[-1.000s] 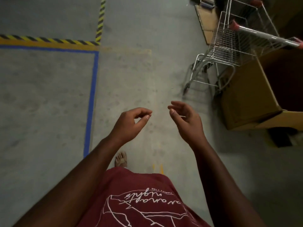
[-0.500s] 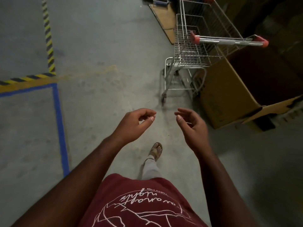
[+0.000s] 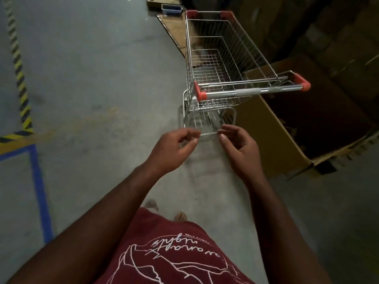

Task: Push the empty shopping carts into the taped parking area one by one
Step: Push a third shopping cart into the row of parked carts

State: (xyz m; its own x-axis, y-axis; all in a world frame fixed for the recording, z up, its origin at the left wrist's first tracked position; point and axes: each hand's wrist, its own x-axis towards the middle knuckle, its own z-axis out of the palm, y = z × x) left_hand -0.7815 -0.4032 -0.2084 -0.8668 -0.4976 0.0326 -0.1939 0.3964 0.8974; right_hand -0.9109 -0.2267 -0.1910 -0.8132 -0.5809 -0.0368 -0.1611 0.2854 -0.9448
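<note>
Head view, the only view. Shopping cart (image 3: 223, 64) stands in the upper centre-right of the frame, basket empty, its handle bar (image 3: 250, 91) nearest the person and running left to right with a slight rise toward the right. The basket's long axis runs away toward the top of the frame.

Left hand (image 3: 174, 149) and right hand (image 3: 239, 149) sit at frame centre, below the handle bar and apart from it. Neither touches the cart. Both have fingers loosely curled with thumb and fingertips near each other, holding nothing. The right hand lies under the bar's middle stretch; the left hand lies below and left of the bar's left red end cap (image 3: 201, 94). Judgement: both must go up-frame and a little right to land on the bar; the right hand looks slightly nearer to it.

Blue tape line (image 3: 38, 189) of the parking area is at the left edge, well apart from the cart, with yellow-black hazard tape (image 3: 19, 74) above it.

Hard to make out:
- wheels and lower frame, partly covered by the hands and dim;
- the taped area's extent, cut off at the left;
- an open cardboard box (image 3: 272, 144) just beside the cart's right side; contact cannot be told.
</note>
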